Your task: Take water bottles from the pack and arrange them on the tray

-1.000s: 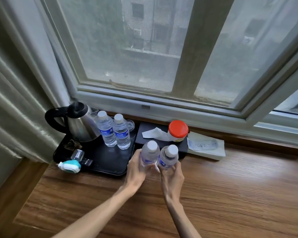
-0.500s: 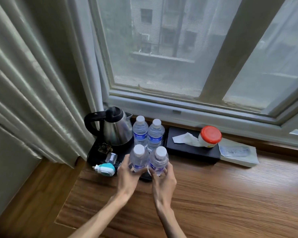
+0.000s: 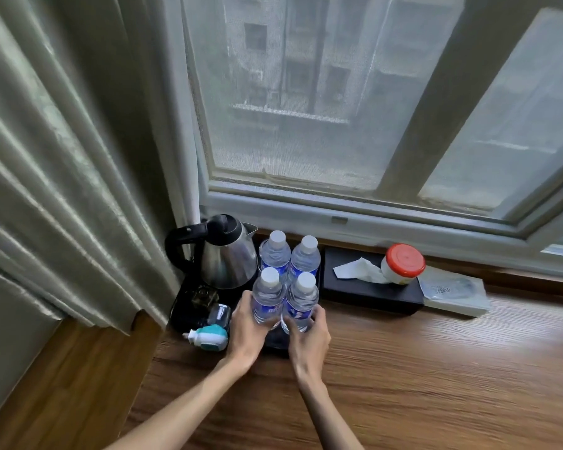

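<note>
Left hand wraps one water bottle, right hand wraps another, setting both upright on the black tray just near of two standing bottles, right of the kettle, apparently forming a tidy square.

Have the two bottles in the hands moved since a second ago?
Yes. The held bottles shifted left, from in front of the black tissue box to in front of the two standing bottles on the tray.
</note>
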`<act>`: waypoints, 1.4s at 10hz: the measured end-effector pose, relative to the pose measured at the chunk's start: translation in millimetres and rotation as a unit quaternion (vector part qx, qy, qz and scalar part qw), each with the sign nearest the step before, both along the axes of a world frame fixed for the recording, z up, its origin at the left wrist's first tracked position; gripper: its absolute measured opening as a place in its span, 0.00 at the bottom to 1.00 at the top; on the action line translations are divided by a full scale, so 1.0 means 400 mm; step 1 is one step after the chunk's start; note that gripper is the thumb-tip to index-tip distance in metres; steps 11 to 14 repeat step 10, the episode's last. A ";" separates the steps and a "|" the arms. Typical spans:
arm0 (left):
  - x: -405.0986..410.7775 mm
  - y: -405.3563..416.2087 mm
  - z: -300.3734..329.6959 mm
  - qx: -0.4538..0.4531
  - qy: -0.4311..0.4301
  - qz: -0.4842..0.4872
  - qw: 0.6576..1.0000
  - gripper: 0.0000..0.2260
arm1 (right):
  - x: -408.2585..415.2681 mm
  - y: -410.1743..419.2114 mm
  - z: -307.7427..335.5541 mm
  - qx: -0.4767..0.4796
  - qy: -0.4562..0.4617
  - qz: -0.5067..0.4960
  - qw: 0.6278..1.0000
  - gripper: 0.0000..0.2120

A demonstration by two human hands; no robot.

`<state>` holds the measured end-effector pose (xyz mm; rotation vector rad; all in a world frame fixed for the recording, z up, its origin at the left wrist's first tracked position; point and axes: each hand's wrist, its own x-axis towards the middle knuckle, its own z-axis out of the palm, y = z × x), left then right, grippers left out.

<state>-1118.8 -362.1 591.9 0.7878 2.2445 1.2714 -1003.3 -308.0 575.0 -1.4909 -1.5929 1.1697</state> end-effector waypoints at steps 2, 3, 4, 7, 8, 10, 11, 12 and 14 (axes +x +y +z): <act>-0.007 0.051 0.024 0.001 0.018 -0.002 1.000 0.23 | -0.026 0.031 0.007 0.019 -0.011 -0.001 1.000 0.23; 0.001 0.058 0.033 0.001 0.013 0.002 1.000 0.23 | -0.027 0.037 0.009 0.023 -0.018 0.002 1.000 0.23; 0.006 0.055 0.034 -0.001 0.017 0.008 1.000 0.24 | -0.025 0.032 0.012 0.029 -0.016 0.005 0.999 0.23; 0.008 0.045 0.046 -0.005 0.015 -0.002 1.000 0.24 | -0.006 0.044 0.010 0.025 -0.038 0.034 0.998 0.23; 0.016 0.040 0.056 -0.002 -0.001 0.003 1.000 0.28 | 0.005 0.050 0.031 0.006 -0.029 0.056 0.998 0.27; 0.026 0.023 0.083 0.053 0.009 0.006 0.999 0.41 | 0.045 0.059 0.068 0.015 -0.012 0.064 0.998 0.36; 0.026 0.023 0.083 0.053 0.009 0.006 0.999 0.41 | 0.045 0.059 0.068 0.015 -0.012 0.064 0.998 0.36; 0.026 0.023 0.083 0.053 0.009 0.006 0.999 0.41 | 0.045 0.059 0.068 0.015 -0.012 0.064 0.998 0.36; 0.026 0.023 0.083 0.053 0.009 0.006 0.999 0.41 | 0.045 0.059 0.068 0.015 -0.012 0.064 0.998 0.36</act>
